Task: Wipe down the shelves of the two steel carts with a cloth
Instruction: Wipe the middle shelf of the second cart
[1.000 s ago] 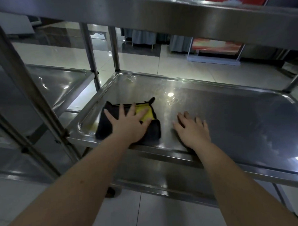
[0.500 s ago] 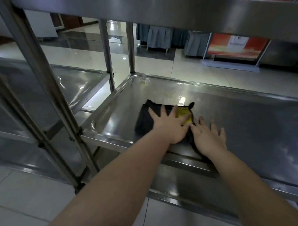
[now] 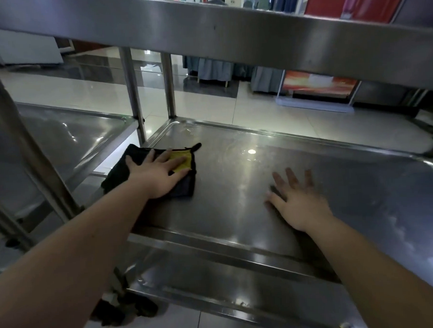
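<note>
A tiled hall floor (image 3: 208, 102) shows beyond the steel shelving, and the view looks under an upper shelf (image 3: 230, 28) onto the middle shelf (image 3: 333, 174) of the right-hand cart (image 3: 170, 87). The black-and-yellow cloth (image 3: 117, 172) lies at that shelf's left end, its dark edge lapping the left rim. The left hand (image 3: 157, 175) presses it flat, its fingers (image 3: 180, 162) spread wide over the fabric and pinching nothing. The right hand (image 3: 298, 205) rests palm-down on bare steel near the middle, its fingers (image 3: 290, 177) likewise spread, apparently bracing. The step in hand looks like wiping this shelf at its left end. The next move likely calls for an even, flat-palmed sweep rightward, with the right hand lifted out of the path. The neighbouring cart's shelf (image 3: 62, 135) waits on the left.
</note>
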{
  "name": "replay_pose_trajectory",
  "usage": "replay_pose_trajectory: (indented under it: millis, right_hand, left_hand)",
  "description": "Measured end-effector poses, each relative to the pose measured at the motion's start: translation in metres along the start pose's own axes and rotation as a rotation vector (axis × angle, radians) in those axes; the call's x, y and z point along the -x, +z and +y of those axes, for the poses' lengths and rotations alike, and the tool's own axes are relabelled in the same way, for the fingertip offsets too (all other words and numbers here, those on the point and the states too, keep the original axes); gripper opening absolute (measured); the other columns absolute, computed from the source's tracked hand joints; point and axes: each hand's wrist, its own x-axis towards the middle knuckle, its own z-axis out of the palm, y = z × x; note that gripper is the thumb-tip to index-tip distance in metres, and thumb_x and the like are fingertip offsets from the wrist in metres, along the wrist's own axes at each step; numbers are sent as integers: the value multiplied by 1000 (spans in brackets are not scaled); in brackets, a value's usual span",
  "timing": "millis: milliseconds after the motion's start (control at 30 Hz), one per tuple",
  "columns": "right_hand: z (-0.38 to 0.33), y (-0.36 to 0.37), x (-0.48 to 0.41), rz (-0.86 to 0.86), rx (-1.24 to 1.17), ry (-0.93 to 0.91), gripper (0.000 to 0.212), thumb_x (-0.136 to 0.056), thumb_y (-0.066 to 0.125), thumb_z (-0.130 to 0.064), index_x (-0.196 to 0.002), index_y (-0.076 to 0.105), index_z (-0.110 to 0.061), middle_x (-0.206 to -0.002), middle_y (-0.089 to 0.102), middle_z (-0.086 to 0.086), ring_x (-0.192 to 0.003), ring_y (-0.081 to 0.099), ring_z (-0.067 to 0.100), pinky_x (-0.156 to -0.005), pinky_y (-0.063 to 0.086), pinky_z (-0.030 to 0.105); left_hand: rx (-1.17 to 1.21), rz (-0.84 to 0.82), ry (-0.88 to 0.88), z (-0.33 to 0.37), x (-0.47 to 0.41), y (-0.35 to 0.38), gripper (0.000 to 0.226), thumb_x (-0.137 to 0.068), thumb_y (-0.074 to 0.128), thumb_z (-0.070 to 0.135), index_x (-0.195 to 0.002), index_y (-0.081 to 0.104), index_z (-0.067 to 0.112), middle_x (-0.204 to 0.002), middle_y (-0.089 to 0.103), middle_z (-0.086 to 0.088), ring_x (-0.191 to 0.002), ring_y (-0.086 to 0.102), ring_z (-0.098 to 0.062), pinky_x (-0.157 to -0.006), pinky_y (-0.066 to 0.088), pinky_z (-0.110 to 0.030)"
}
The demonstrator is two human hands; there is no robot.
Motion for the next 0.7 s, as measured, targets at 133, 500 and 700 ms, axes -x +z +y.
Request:
replay_pose_trajectory:
  millis: [133, 500, 700]
  right_hand:
    - [28, -1, -13, -40, 12, 163, 79, -83, 11, -82, -151, -2, -46, -163, -11, -3, -146, -20, 37, -115, -6, 60]
    - [32, 20, -13, 32, -70, 156, 83, -85, 13, -75, -142, -33, -39, -152, -39, -4, -136, -41, 31, -97, -12, 78]
    - [36, 19, -20, -23, -168, 221, 88, -88, 19, -68, -149, -26, -23, -162, -17, -2, -147, -20, 28, -105, -11, 71]
  left_hand:
    - [3, 0, 2, 4, -5, 3, 64, -76, 2, 84, -138, 9, 67, -159, -1, 20, -148, -1, -23, -105, -6, -74]
    - [32, 3, 358, 226, -39, 15, 56, -87, 11, 75, -141, 10, 61, -161, 0, 14, -146, -7, -37, -100, -9, -78]
    - [64, 48, 405, 268, -59, 20, 54, -88, 16, 74, -140, 16, 62, -160, 7, 16, -147, -3, -35, -101, -11, -76]
